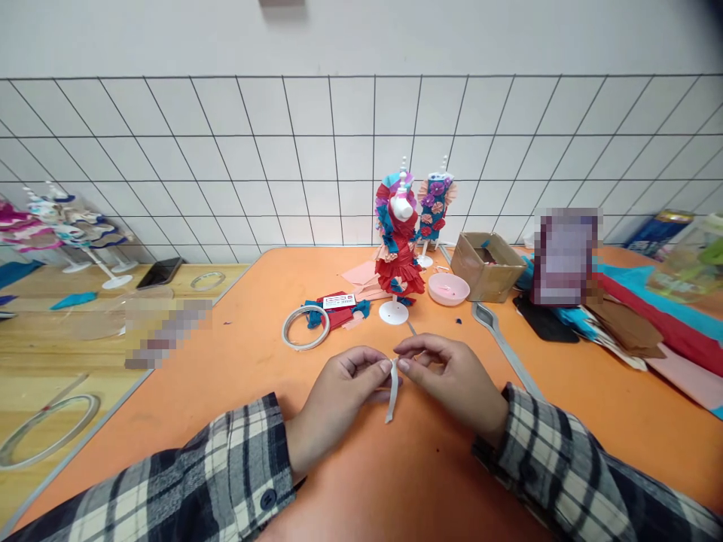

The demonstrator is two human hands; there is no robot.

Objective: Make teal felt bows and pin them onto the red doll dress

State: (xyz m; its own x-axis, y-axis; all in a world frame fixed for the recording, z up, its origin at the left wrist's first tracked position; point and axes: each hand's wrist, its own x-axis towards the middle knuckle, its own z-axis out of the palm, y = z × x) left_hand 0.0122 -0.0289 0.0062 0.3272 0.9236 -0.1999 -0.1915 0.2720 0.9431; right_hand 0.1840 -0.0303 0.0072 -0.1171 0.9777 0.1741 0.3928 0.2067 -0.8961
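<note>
A narrow white strip, perhaps tape or paper, hangs down between my two hands above the orange table. My left hand pinches its upper part with thumb and fingers. From the other side, my right hand has its thumb and forefinger closed at the strip's top end. Just beyond the hands stands a small mannequin in a red ruffled paper dress, upright on a round white base. To its left lies a roll of tape, flat beside red and teal paper scraps.
A pink bowl and cardboard box stand behind my right hand. A second dressed mannequin is near the wall. Grey scissors or tweezers-like tool, a propped phone and coloured paper sheets lie right. Tape rings lie left.
</note>
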